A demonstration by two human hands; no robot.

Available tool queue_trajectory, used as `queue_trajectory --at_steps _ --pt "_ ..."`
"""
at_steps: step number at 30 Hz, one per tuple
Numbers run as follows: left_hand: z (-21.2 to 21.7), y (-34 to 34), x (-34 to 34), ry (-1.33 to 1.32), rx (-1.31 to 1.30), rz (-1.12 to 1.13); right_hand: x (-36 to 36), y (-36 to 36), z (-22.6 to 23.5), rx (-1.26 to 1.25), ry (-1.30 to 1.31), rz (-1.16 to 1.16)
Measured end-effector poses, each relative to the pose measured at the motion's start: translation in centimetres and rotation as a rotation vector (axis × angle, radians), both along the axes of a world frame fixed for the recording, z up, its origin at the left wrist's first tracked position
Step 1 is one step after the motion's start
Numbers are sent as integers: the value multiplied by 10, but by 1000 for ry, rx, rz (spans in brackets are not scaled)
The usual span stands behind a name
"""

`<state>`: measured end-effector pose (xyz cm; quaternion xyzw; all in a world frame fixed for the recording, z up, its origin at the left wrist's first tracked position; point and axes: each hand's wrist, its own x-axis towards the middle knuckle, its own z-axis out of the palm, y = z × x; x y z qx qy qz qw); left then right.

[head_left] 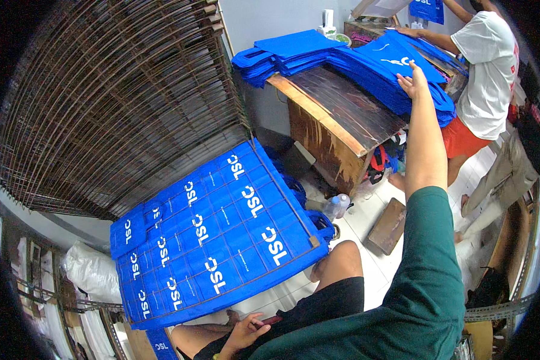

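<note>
Along the left side stands a tall rack of rusty brown metal wire [120, 108], and by its lower edge lie flat blue fabric panels with white lettering [228, 210], crossed by thin wire lines. Below these, near the person's lap, the left hand [244, 333] has its fingers closed around a small dark red object [271, 321]. Farther right, a dark wooden worktop with a pale edge [336, 99] carries stacked blue fabric bags [369, 63]. Over their right part reaches the bare right hand [414, 83], fingers spread and slightly curled; whether they touch the bags, I cannot tell. Rightmost, a co-worker in a white shirt [485, 69] leans toward the worktop.
</note>
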<state>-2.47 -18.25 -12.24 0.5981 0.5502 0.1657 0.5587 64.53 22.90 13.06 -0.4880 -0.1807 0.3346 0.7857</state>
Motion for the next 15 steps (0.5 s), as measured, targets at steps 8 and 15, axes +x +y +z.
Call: queue_trajectory --at_steps 8,15 --pt "12 12 17 65 90 -97 -19 -23 20 -39 -223 -395" --pt "7 7 17 54 -67 -85 -15 -30 -9 -455 -612 -872"
